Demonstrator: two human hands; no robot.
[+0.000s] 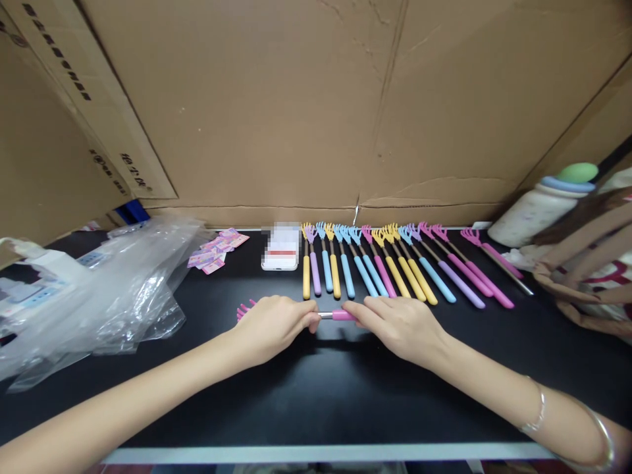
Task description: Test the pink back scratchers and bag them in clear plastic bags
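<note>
A pink back scratcher point(342, 315) lies level across the front of me, held in both hands above the black table. My left hand point(276, 329) is closed round its claw end, with pink prongs sticking out on the left. Fingers of my right hand point(402, 329) wrap round the pink handle, whose far end is hidden under the palm. A short length of metal rod shows between the hands. Just behind them, several back scratchers point(368, 270) in yellow, purple, blue and pink lie side by side, claws pointing away.
Clear plastic bags point(133, 289) are heaped on the left, near pink printed cards point(217, 250). A phone point(280, 247) lies left of the row. At right stand a tilted white bottle point(533, 210) and a tan bag point(582, 263). Cardboard point(276, 99) walls the back.
</note>
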